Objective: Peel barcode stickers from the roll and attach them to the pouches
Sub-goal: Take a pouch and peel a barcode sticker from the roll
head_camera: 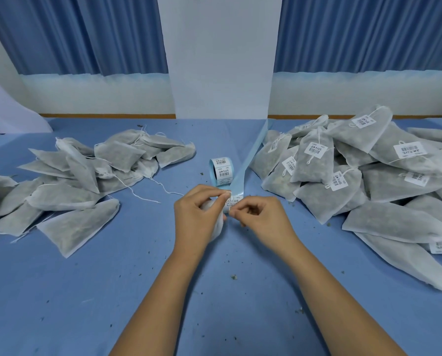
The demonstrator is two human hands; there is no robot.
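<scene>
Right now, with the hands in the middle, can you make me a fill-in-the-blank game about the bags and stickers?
1. The pouches with stickers are piled on the person's ____ side.
2. The sticker roll stands on a ____ table cover.
3. The left hand holds a ____ while the right hand pinches a sticker.
Missing words: right; blue; pouch.

Room backdrop, blue and white.
Blue pleated curtains (73, 34) upper left and right; white pillar (219, 47) top centre; wooden strip (107, 115) beneath; blue tabletop (86, 291) across lower frame.
</scene>
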